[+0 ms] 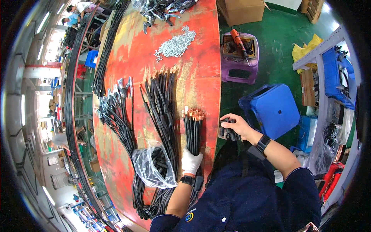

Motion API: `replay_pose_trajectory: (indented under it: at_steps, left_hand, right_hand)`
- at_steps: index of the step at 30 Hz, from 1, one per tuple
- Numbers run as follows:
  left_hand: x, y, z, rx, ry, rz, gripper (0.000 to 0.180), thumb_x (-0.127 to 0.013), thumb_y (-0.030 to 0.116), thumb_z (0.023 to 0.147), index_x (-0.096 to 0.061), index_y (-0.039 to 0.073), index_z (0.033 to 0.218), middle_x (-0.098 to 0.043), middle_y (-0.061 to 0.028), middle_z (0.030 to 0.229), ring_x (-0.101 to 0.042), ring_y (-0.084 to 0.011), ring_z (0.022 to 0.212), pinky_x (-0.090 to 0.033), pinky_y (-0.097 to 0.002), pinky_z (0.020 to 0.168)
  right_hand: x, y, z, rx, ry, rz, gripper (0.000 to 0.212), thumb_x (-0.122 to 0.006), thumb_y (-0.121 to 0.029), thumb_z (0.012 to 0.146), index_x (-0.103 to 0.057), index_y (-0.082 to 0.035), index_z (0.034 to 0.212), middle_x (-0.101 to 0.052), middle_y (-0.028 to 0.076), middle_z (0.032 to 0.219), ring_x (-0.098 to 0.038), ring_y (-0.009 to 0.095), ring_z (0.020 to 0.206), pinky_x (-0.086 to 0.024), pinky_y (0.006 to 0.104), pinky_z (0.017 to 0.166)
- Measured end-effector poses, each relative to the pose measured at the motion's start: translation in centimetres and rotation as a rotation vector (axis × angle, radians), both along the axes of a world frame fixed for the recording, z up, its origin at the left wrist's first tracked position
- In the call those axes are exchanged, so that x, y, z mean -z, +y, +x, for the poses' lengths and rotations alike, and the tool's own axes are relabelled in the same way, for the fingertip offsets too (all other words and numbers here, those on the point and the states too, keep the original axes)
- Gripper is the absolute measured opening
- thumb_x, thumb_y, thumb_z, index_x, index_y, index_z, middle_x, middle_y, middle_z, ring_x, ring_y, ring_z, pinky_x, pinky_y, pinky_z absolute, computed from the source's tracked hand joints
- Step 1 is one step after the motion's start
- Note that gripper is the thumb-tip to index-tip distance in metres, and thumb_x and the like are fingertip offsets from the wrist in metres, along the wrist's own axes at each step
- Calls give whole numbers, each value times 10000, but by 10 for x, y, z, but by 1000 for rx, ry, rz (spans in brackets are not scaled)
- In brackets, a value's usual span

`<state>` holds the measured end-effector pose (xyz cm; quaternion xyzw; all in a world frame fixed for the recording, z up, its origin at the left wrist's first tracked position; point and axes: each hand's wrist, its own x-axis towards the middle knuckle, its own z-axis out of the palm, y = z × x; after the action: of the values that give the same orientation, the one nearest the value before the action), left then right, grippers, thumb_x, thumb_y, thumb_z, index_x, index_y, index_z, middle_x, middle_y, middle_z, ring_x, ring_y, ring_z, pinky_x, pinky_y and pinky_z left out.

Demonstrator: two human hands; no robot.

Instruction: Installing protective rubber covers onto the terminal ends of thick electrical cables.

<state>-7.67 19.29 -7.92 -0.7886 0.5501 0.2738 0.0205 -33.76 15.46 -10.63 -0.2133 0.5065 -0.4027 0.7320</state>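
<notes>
My left hand point(192, 162), in a white knitted glove, is closed around a bundle of black cables point(192, 133) on the red table. Copper ring lugs point(193, 114) cap their upper ends. My bare right hand point(239, 127) is just off the table's right edge, fingers curled over a cluster of small black parts point(230, 134); their exact kind is unclear. Left of the held bundle lies a longer bundle of black cables point(161, 100), also with copper lugs. A clear plastic bag point(141, 166) of black pieces rests on the cables. Farther left are black cables with silvery clamp ends point(116, 96).
A heap of small silvery screws point(176, 44) lies farther up the red table point(205, 42), with more clamps point(164, 11) beyond. To the right stand a purple stool point(239, 67) bearing an orange power screwdriver point(237, 38), a blue stool point(274, 110) and a cardboard box point(243, 11).
</notes>
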Motion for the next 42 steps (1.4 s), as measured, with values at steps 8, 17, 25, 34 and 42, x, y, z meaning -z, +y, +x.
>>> replay_pose_trajectory:
  at_steps: [8, 17, 25, 34, 42]
  left_hand:
    - [-29, 9, 24, 18, 319, -89, 731, -733, 191, 619, -420, -12, 1248, -631, -187, 1015, -633, -281, 920, -489, -355, 833]
    - [-80, 45, 44, -42, 389, -215, 710, -749, 216, 598, -431, -35, 1182, -611, -176, 1001, -610, -262, 928, -472, -347, 848]
    - [-83, 50, 50, -22, 344, -172, 814, -773, 265, 585, -398, -57, 1232, -581, -205, 1064, -587, -297, 994, -460, -366, 888]
    - [-86, 36, 53, -49, 457, -194, 692, -747, 189, 616, -426, -45, 1182, -608, -162, 987, -606, -232, 903, -475, -339, 826]
    - [-80, 24, 59, -97, 510, -226, 607, -745, 145, 615, -468, -15, 1132, -611, -101, 963, -596, -177, 859, -478, -307, 801]
  right_hand:
    - [-10, -10, -9, 178, -217, 22, 272, -677, -136, 828, -601, -75, 1081, -596, 9, 831, -568, 97, 737, -464, 232, 631]
    - [-84, -57, 46, 170, -544, -87, 310, -664, -148, 834, -556, -90, 1119, -608, 52, 863, -609, 121, 649, -522, 245, 546]
    - [-112, -63, 56, 55, -484, -154, 291, -656, -113, 842, -565, -83, 1117, -628, 62, 871, -611, 135, 669, -521, 252, 581]
    - [-109, -63, 68, -52, -226, -272, 265, -690, -105, 814, -594, -60, 1056, -621, 22, 843, -573, 86, 691, -480, 241, 564]
    - [-62, -5, 123, -725, 230, -342, 476, -771, -320, 710, -642, -48, 1079, -665, 91, 914, -602, 148, 792, -493, 305, 722]
